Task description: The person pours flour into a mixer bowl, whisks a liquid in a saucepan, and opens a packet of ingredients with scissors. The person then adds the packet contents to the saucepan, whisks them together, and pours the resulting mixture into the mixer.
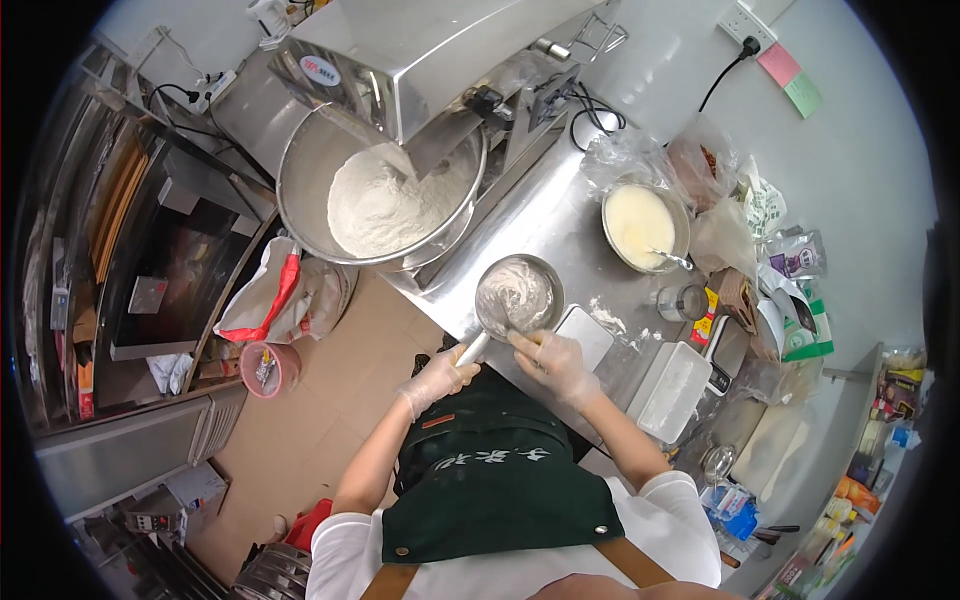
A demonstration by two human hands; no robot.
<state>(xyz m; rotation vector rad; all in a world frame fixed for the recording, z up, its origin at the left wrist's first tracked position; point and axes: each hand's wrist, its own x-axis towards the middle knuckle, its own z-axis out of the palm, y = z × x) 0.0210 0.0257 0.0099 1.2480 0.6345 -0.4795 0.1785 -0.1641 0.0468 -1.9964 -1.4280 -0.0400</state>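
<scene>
Where the tan floor [330,400] meets the left wall, an oven [170,270] with a dark glass door stands above a grey cabinet [130,450]. A flour sack [290,295] with a red strip and a small pink bucket [268,368] sit on the floor beside it. On the stainless-steel counter [540,220], a steel dough mixer [420,60] holds a large bowl [300,190] of white flour [375,210]. Near the counter's front edge, the left hand [437,378], in a clear glove, is closed around the handle of a small steel saucepan [518,297] smeared with white paste. The gloved right hand [553,362] is just beside the pan rim, fingers curled; what it pinches cannot be determined. Further right lie a white scale [585,335], a bowl of pale yellow batter [642,226], a white plastic tub [672,390] and loose bags [720,240]. The grey wall [850,170] carries a socket [745,22].
</scene>
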